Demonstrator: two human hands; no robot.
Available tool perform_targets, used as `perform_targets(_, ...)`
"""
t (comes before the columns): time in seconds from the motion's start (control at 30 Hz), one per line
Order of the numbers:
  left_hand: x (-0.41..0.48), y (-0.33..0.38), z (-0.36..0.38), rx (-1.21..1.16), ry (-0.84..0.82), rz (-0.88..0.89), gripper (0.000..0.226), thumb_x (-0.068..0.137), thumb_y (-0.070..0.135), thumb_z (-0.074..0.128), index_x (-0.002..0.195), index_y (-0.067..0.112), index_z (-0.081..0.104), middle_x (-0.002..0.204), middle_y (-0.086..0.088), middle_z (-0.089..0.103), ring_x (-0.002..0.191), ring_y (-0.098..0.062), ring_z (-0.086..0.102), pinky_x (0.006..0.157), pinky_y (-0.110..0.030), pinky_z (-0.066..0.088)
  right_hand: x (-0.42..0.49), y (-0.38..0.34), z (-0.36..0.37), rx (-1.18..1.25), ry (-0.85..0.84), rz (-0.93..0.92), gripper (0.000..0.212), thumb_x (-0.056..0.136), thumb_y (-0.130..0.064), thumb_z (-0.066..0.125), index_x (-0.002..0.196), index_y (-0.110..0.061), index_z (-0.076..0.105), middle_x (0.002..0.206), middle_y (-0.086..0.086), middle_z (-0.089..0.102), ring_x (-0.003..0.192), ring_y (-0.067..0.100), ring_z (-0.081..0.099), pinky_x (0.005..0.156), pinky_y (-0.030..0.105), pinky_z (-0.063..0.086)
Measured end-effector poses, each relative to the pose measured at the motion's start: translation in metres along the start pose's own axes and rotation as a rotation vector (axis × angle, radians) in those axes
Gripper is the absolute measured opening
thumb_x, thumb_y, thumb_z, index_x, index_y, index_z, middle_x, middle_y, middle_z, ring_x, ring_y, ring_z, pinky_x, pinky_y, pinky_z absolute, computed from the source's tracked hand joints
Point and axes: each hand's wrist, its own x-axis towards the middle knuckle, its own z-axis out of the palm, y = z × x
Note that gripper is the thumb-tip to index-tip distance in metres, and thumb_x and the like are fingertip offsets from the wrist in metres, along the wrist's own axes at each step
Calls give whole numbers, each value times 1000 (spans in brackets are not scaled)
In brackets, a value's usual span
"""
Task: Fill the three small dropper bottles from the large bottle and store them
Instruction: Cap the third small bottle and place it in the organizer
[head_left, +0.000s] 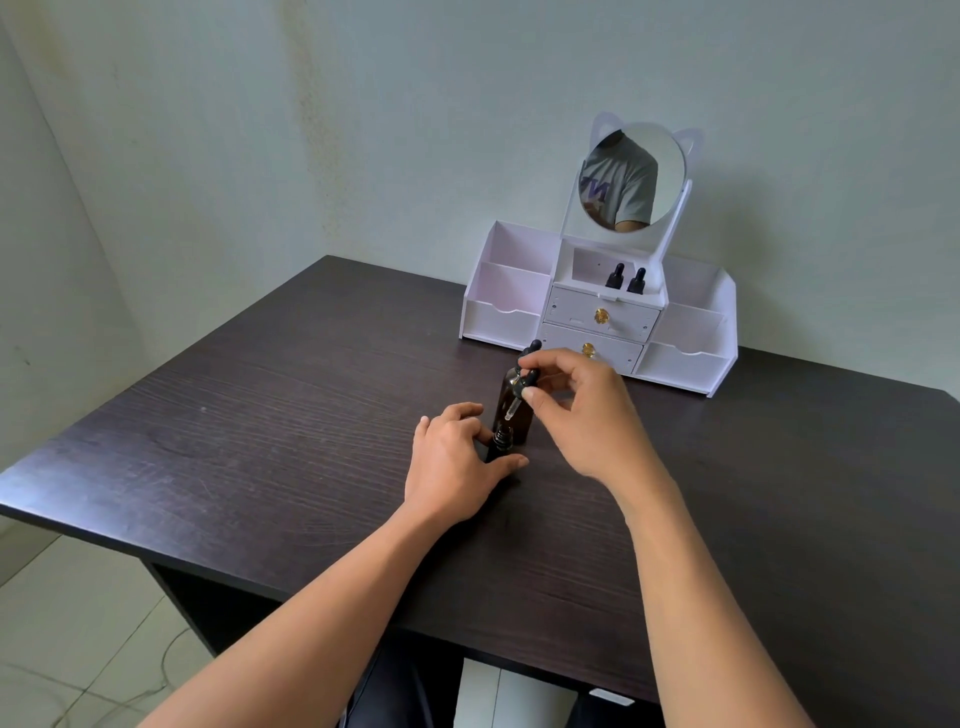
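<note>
My left hand (451, 462) grips a small dark dropper bottle (502, 439) standing uncapped on the dark table (260, 426). Just behind it stands the large brown bottle (514, 410). My right hand (582, 410) pinches a black dropper cap (525, 370) with its glass pipette tilted down over the small bottle's neck. Two other small dropper bottles (626, 278) with black caps stand side by side in the middle compartment of the white organizer (498, 312).
The white organizer with two drawers, side bins and a round mirror (634, 176) stands at the table's far side against the wall. The table's front edge runs near my forearms, with tiled floor to the left.
</note>
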Motion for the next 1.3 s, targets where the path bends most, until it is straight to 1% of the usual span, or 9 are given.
perform_targets(0.13, 1, -2, 2, 1, 6, 14, 40, 71, 62, 76, 88, 26, 71, 141, 8, 52, 129, -13, 46, 120, -46, 17, -1, 0, 5, -64, -72, 10, 30, 92, -11, 67, 116, -29, 68, 100, -15, 68, 94, -1, 64, 91, 24, 55)
perform_targets(0.3, 0, -2, 2, 1, 5, 23, 37, 72, 60, 77, 86, 27, 71, 141, 7, 52, 128, -13, 47, 119, -46, 19, -4, 5, 10, -126, -166, 37, 32, 92, -11, 66, 116, -32, 67, 101, -17, 67, 92, -3, 64, 86, 17, 52)
perform_targets(0.43, -1, 0, -1, -14, -2, 31, 29, 72, 56, 77, 78, 33, 60, 139, 6, 53, 125, -13, 50, 118, -47, 19, -5, 9, 14, -210, -240, 58, 31, 93, -13, 66, 117, -32, 66, 105, -13, 67, 95, 2, 63, 77, 8, 43)
perform_targets(0.63, 0, -1, 0, 4, 3, 34, 32, 74, 54, 77, 85, 25, 69, 139, 5, 53, 124, -13, 51, 119, -46, 18, -4, 11, 17, -229, -268, 73, 31, 93, -15, 66, 119, -33, 65, 104, -12, 65, 96, 3, 62, 72, 3, 36)
perform_targets(0.93, 0, 0, 0, 4, 7, 30, 35, 74, 54, 77, 89, 23, 72, 139, 6, 53, 124, -13, 49, 119, -42, 18, -1, 15, 18, -245, -248, 64, 24, 89, -21, 71, 109, -33, 68, 95, -14, 66, 89, -1, 63, 70, 9, 42)
perform_targets(1.03, -1, -1, 1, 0, 13, 33, 34, 74, 53, 78, 86, 22, 71, 140, 5, 53, 125, -14, 49, 118, -41, 18, 0, 15, 20, -245, -218, 90, 22, 86, -27, 76, 106, -31, 68, 93, -13, 65, 84, 0, 61, 72, 16, 44)
perform_targets(1.13, 0, -3, 1, 17, 12, 44, 36, 75, 51, 77, 88, 19, 71, 140, 2, 54, 126, -13, 50, 118, -43, 19, -2, 15, 24, -256, -164, 86, 21, 83, -35, 78, 100, -28, 67, 85, -12, 63, 76, 0, 58, 66, 18, 43)
perform_targets(1.2, 0, -3, 1, 25, 8, 45, 36, 76, 50, 77, 89, 17, 71, 140, 1, 53, 127, -13, 49, 118, -43, 18, -3, 15, 26, -263, -132, 87, 24, 81, -40, 80, 96, -27, 66, 80, -11, 62, 73, 3, 59, 65, 22, 47)
perform_targets(1.3, 0, -4, 2, 31, 5, 49, 37, 77, 50, 75, 87, 15, 71, 141, 1, 53, 127, -12, 49, 119, -43, 18, -6, 16, 22, -268, -119, 110, 36, 75, -50, 82, 98, -27, 66, 77, -11, 62, 71, 5, 61, 64, 26, 50)
